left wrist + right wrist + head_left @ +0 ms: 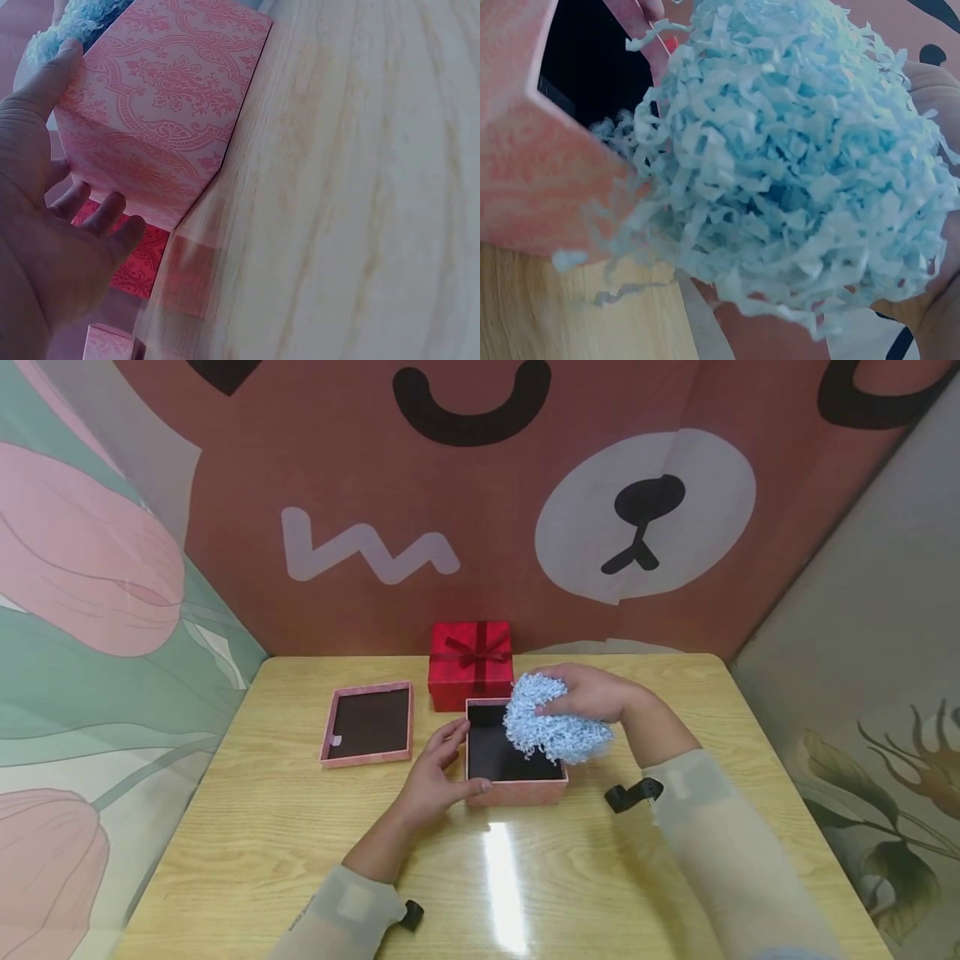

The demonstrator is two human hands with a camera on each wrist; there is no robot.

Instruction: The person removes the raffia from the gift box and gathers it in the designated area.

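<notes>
My right hand [588, 692] grips a thick clump of pale blue shredded paper [558, 727] over the right part of an open pink box [517, 792]. In the right wrist view the shredded paper [802, 150] fills the middle, loose strands hanging down beside the box wall [547, 180]. The box's inside is black. Against its near left corner rests my left hand [431, 781], thumb on the front rim and fingers loosely bent along the left side. The left wrist view shows the fingers [105, 214] beside the patterned pink wall [180, 90].
Left of the box lies its pink-edged lid [371, 722], dark inside upward. Behind stands a closed red gift box [471, 664] with a dark ribbon bow. All rest on a wooden table [262, 827] against a printed wall covering [480, 485].
</notes>
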